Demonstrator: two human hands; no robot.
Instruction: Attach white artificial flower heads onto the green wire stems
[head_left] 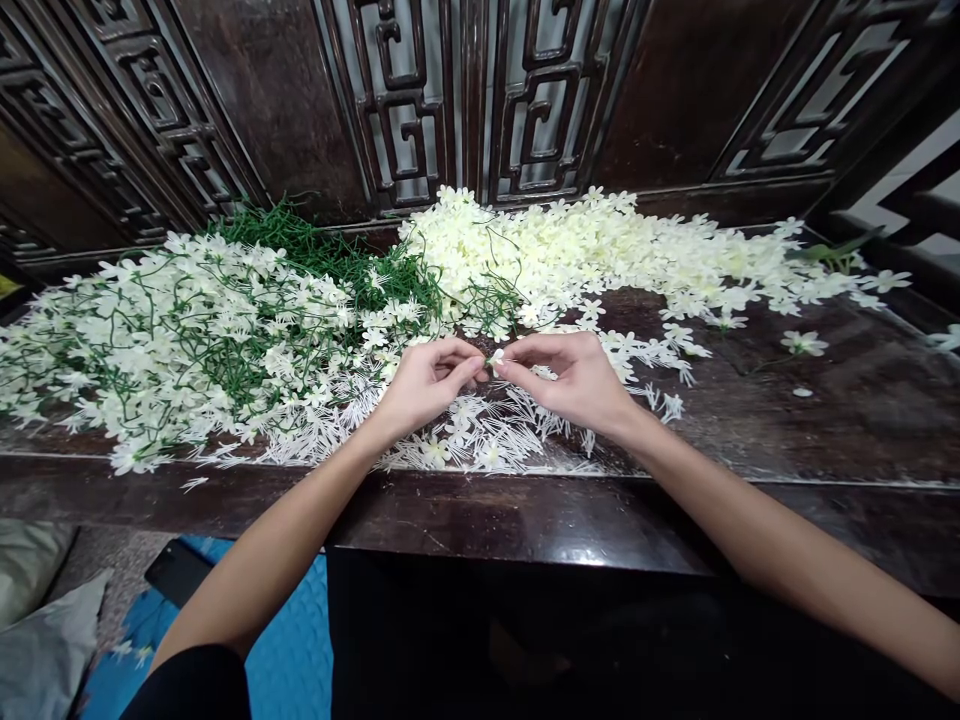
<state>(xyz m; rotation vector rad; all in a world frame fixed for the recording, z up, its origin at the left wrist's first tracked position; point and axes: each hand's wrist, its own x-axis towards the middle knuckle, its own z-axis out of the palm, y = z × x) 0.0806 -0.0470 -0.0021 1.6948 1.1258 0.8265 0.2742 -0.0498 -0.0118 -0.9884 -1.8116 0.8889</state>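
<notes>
No text — no label, brand, number or sign — can be read anywhere here.

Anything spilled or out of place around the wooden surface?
Yes, slightly: small white flowers lie on the blue mat at lower left, below the wooden surface holding the flower heaps, so they look dropped. A white scrap sits alone near that surface's front edge.
</notes>
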